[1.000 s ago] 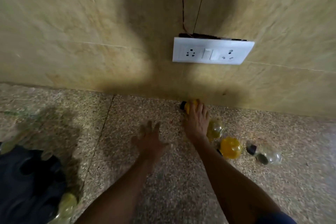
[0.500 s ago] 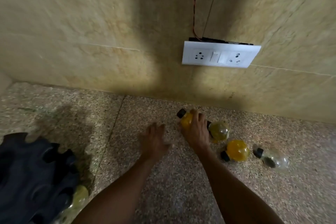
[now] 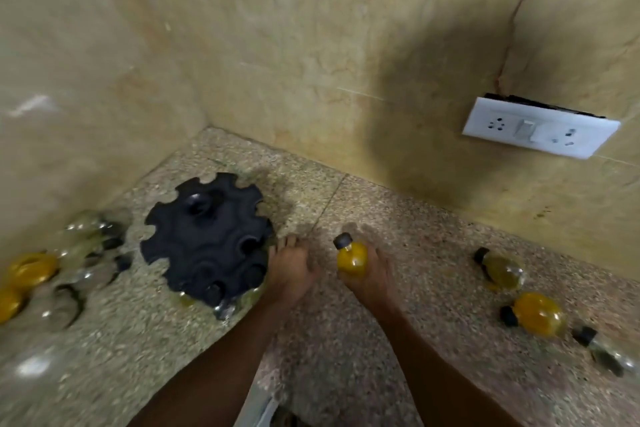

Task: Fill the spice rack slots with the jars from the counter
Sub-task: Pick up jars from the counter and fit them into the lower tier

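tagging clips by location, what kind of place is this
Most likely a home kitchen counter in a corner: a speckled stone countertop against tiled walls, a wall socket and switch plate, and a black spice rack with small spice jars lying about.

No readable text, label, brand or number anywhere: jars (image 3: 352, 259) unlabelled, socket plate (image 3: 540, 128) blank, spice rack (image 3: 207, 239) unmarked.
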